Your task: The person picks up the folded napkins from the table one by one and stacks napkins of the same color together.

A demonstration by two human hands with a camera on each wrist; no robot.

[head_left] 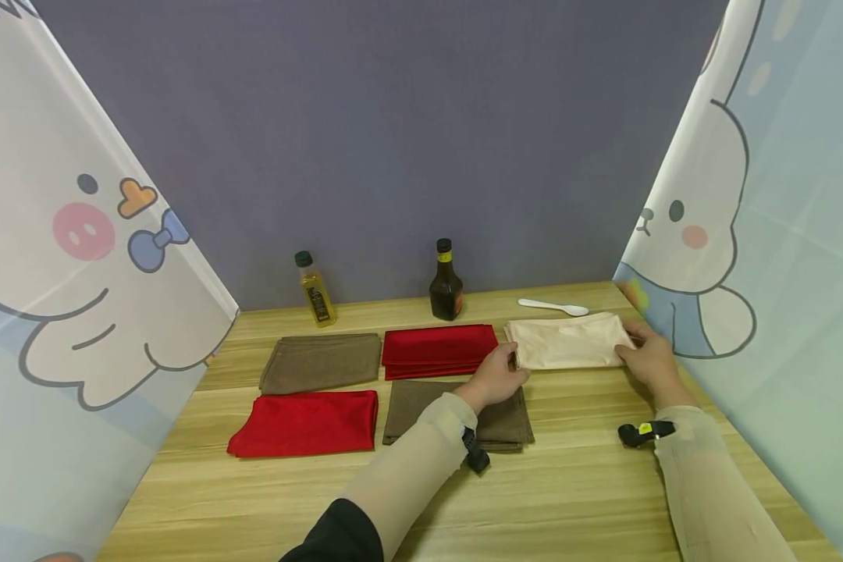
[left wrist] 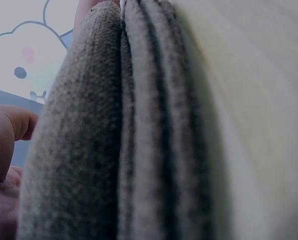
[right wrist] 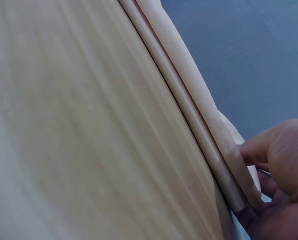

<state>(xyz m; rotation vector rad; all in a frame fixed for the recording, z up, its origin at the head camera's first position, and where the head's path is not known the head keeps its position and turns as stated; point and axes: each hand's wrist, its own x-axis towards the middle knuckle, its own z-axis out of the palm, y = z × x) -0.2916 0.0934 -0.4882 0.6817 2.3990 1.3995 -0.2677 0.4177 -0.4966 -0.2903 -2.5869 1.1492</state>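
Note:
A folded cream cloth (head_left: 569, 343) lies at the right of the table, with a hand at each end. My left hand (head_left: 495, 378) pinches its left end, the forearm reaching over a folded grey-brown cloth (head_left: 421, 406). My right hand (head_left: 649, 359) grips the right end; in the right wrist view the thumb (right wrist: 261, 147) lies on the upper layer of the cream cloth (right wrist: 214, 130), fingers at its edge. Thick folds of the grey-brown cloth (left wrist: 83, 120) hide much of the left hand (left wrist: 3, 145) in the left wrist view.
A folded red cloth (head_left: 439, 351) lies left of the cream one. Further left are another grey-brown cloth (head_left: 323, 361) and another red cloth (head_left: 309, 424). Behind stand an oil bottle (head_left: 316, 293), a dark sauce bottle (head_left: 446, 285) and a white spoon (head_left: 551, 306). Printed panels (head_left: 716, 234) flank the table.

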